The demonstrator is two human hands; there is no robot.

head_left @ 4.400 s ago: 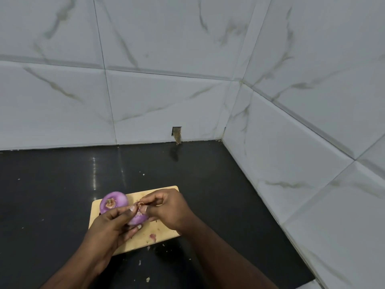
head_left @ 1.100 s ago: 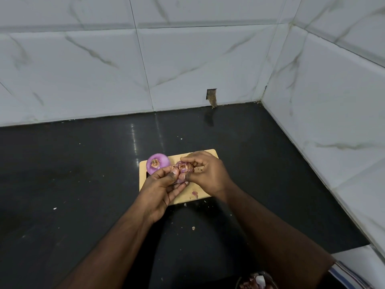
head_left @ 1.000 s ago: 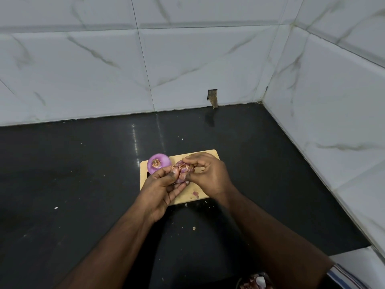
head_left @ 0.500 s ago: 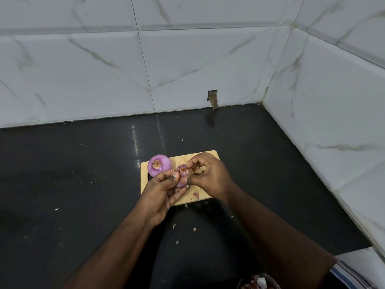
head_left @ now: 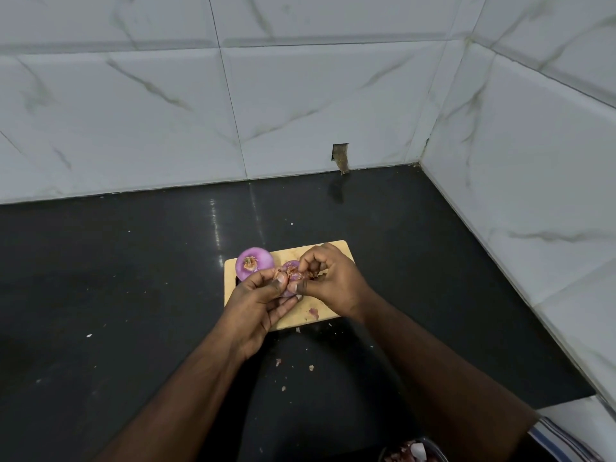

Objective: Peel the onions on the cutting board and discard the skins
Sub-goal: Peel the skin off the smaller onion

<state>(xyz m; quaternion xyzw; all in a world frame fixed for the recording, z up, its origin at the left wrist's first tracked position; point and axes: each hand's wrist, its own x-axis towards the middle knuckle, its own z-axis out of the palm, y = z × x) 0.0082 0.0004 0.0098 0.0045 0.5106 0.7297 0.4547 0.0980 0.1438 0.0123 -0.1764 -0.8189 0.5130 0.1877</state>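
A small wooden cutting board lies on the black counter. A peeled purple onion rests at its far left corner, root end up. Just above the board my left hand grips a second purple onion, mostly hidden by fingers. My right hand pinches the brownish skin at that onion's top. A scrap of skin lies on the board's near edge.
Bits of onion skin are scattered on the black counter in front of the board. A dark bowl with peelings shows at the bottom edge. White marble-tiled walls close the counter at the back and right.
Both hands stay over the board with the second onion. The right fingers have shifted slightly on the skin at its top, and a few more skin bits lie on the counter.
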